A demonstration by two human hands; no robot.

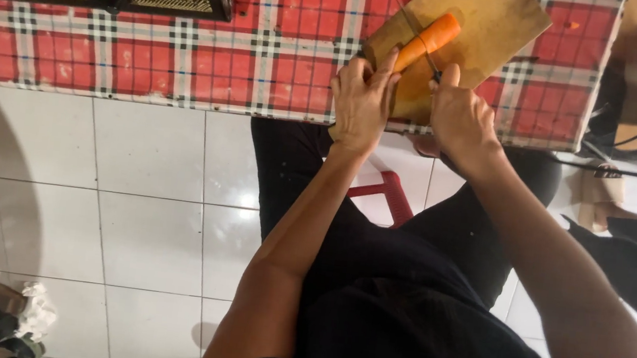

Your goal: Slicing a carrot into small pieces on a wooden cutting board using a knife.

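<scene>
Orange carrot (427, 43) on wooden board (495, 31), both hands gripping

At the upper centre of the frame, the left hand (361, 100) pins a peeled orange carrot (427, 42) on a wooden cutting board (496, 23). The right hand (461, 115) grips a thin-bladed knife (423, 35) across it. The board rests on the red checked table (189, 52), above a white tiled floor (140, 199).

Checked table (188, 60) with cutting board (496, 23)

Soft, even daylight is falling; the white floor tiles (150, 184) are glaring faintly, a broad shadow darkening lower left, edges blurring slightly.
</scene>
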